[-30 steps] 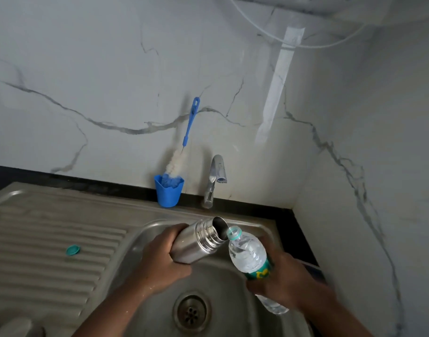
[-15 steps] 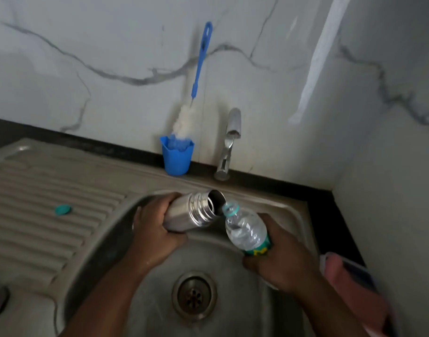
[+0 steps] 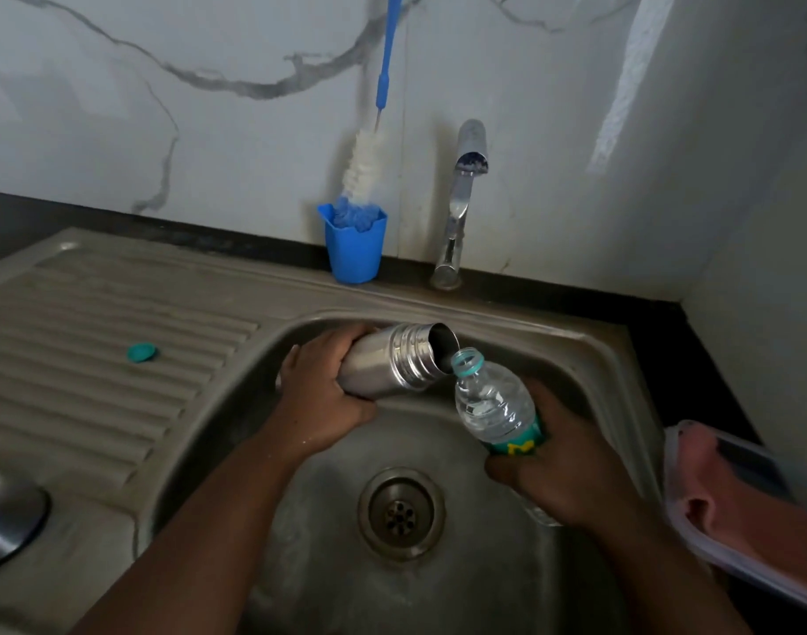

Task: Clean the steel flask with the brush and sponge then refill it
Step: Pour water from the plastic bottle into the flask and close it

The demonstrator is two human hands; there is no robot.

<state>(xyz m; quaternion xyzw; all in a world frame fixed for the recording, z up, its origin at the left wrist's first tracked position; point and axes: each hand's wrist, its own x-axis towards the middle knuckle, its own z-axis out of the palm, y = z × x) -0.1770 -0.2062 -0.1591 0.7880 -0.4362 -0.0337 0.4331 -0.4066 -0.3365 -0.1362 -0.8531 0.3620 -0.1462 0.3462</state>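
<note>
1. The left hand [image 3: 328, 396] is wrapped around the body of the steel flask [image 3: 392, 364], holding it over the sink [image 3: 589, 355] basin and tipped well over, its open mouth pointing right and slightly far, likely so that it can take a pour from the side
2. The right hand [image 3: 561, 469] grasps the lower part of a clear plastic water bottle [image 3: 493, 405], uncapped and angled so its teal-ringed neck sits just beside the flask's mouth; this looks like the refill step, with any spill falling toward the drain [image 3: 401, 513]
3. Whether water is actually flowing I cannot tell
4. A small teal cap [image 3: 142, 352] lies on the ribbed drainboard to the left, set aside out of the way
5. The bottle brush [image 3: 369, 158] stands bristles-down in a blue cup [image 3: 353, 249] at the far edge beside the tap [image 3: 461, 203], seemingly parked to drain
</note>
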